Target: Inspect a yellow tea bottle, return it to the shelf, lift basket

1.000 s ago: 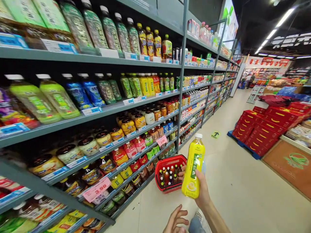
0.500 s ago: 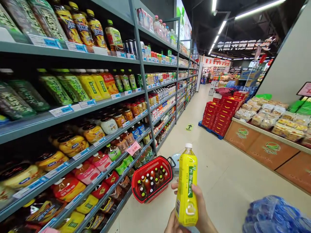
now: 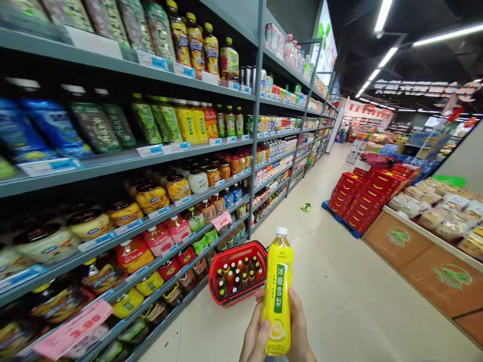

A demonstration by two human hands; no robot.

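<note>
Fingers of the left hand [image 3: 255, 334] and right hand [image 3: 301, 329] grip a yellow plastic bottle [image 3: 278, 296] at lower centre; beyond, a red plastic basket [image 3: 245, 250] stands beside grey metal shelving [image 3: 259, 65]. White cap [image 3: 281, 231] up, the bottle is nearly upright, hiding some fingers; wrists are cut off.

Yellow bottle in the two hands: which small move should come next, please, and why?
I would perhaps ease the bottle left, toward the basket: the left hand and right hand both hold it upright, and the basket stands close by on the floor with other bottles inside.
</note>
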